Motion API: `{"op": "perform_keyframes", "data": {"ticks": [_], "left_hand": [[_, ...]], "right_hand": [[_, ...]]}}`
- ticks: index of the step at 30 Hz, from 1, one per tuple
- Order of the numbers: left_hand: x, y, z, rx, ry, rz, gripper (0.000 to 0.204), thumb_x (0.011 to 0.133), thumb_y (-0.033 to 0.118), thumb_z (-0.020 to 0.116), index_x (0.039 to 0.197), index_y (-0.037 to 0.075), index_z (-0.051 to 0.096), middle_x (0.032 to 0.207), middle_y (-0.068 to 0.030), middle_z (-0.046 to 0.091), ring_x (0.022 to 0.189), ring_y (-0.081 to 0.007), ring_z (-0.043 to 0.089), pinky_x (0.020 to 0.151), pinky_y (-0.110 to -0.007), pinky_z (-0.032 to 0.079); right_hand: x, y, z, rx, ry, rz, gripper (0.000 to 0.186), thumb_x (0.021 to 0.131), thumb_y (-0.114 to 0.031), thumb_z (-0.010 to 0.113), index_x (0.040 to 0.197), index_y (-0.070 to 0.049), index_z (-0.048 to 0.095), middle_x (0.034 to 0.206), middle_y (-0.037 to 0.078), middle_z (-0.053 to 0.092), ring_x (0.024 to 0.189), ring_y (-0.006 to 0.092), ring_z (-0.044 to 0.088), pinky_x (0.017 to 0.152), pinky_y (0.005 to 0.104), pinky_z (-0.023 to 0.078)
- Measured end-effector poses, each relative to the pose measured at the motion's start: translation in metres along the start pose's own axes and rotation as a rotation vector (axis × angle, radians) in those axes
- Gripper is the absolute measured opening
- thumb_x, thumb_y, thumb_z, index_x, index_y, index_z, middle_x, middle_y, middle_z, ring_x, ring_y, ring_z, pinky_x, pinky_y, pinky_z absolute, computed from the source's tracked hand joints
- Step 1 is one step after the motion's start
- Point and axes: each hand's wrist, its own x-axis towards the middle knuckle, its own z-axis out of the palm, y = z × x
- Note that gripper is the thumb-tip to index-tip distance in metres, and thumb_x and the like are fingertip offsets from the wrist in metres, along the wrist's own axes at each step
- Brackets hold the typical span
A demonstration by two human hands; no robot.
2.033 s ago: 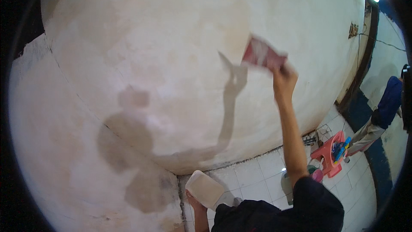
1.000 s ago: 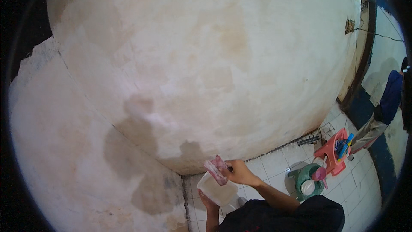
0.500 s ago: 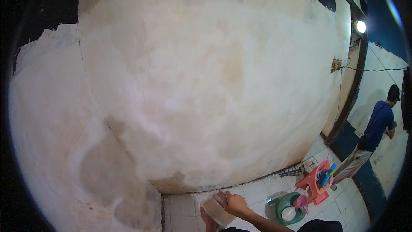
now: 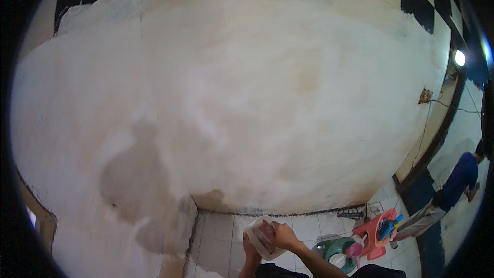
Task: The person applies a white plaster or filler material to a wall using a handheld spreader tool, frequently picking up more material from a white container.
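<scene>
Low in the middle, my left hand (image 4: 250, 248) is closed on the side of a whitish, round-cornered tub (image 4: 251, 224), tilted so its inside shows. My right hand (image 4: 284, 237) is closed at the tub's right side, its fingers on a flat brownish-pink piece (image 4: 266, 230) that lies over the tub's opening. Whether that piece is a scraper or something else is too small to tell. Ahead stands a patchy white plastered wall (image 4: 247, 98), apart from both hands.
On the white tiled floor (image 4: 213, 234) to the right sit a green basin (image 4: 329, 249) with a pink dipper (image 4: 354, 249) and a pink stool (image 4: 378, 226) holding blue tools (image 4: 391, 226). A person (image 4: 458, 183) in blue works at the far right wall. A lit lamp (image 4: 459, 57) hangs there.
The view has swung left and down, so wall and floor things sit further right. The tub now tilts its opening into view, with my right hand and the brownish-pink piece over it.
</scene>
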Motion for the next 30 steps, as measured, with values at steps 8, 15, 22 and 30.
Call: {"op": "perform_keyframes", "data": {"ticks": [8, 15, 22, 30], "left_hand": [[-0.031, 0.015, 0.004, -0.077, 0.085, -0.053, 0.052, 0.104, 0.041, 0.024, 0.130, 0.004, 0.047, 0.120, -0.0152, 0.056, 0.111, -0.0297, 0.056, 0.099, -0.043, 0.045], [-0.068, 0.051, 0.064, 0.139, 0.181, -0.008, 0.053, 0.104, 0.041, 0.023, 0.130, 0.003, 0.048, 0.121, -0.0146, 0.056, 0.113, -0.0284, 0.056, 0.100, -0.042, 0.044], [-0.026, 0.023, 0.055, 0.203, 0.007, 0.138, 0.049, 0.104, 0.038, 0.027, 0.127, 0.001, 0.051, 0.112, -0.0113, 0.059, 0.103, -0.0202, 0.057, 0.091, -0.034, 0.046], [0.002, 0.005, 0.068, -0.022, 0.069, 0.010, 0.049, 0.104, 0.037, 0.027, 0.127, 0.000, 0.049, 0.116, -0.0125, 0.059, 0.107, -0.0228, 0.059, 0.094, -0.034, 0.047]], "right_hand": [[-0.014, -0.020, -0.003, 0.058, -0.015, 0.023, 0.028, 0.081, -0.023, 0.062, 0.086, 0.004, 0.059, 0.078, 0.028, 0.064, 0.076, 0.0452, 0.064, 0.071, 0.0522, 0.051], [-0.012, -0.004, 0.008, -0.054, 0.146, -0.131, 0.025, 0.082, -0.020, 0.063, 0.085, 0.005, 0.058, 0.069, 0.026, 0.062, 0.067, 0.0450, 0.062, 0.061, 0.0487, 0.050], [0.008, 0.012, -0.013, 0.010, 0.353, -0.172, 0.014, 0.079, -0.008, 0.062, 0.078, 0.004, 0.055, 0.068, 0.027, 0.058, 0.062, 0.0446, 0.059, 0.056, 0.0461, 0.046], [0.010, 0.002, -0.059, 0.153, 0.192, -0.123, 0.018, 0.077, -0.007, 0.065, 0.083, 0.006, 0.054, 0.068, 0.026, 0.057, 0.065, 0.0416, 0.061, 0.058, 0.0421, 0.047]]}}
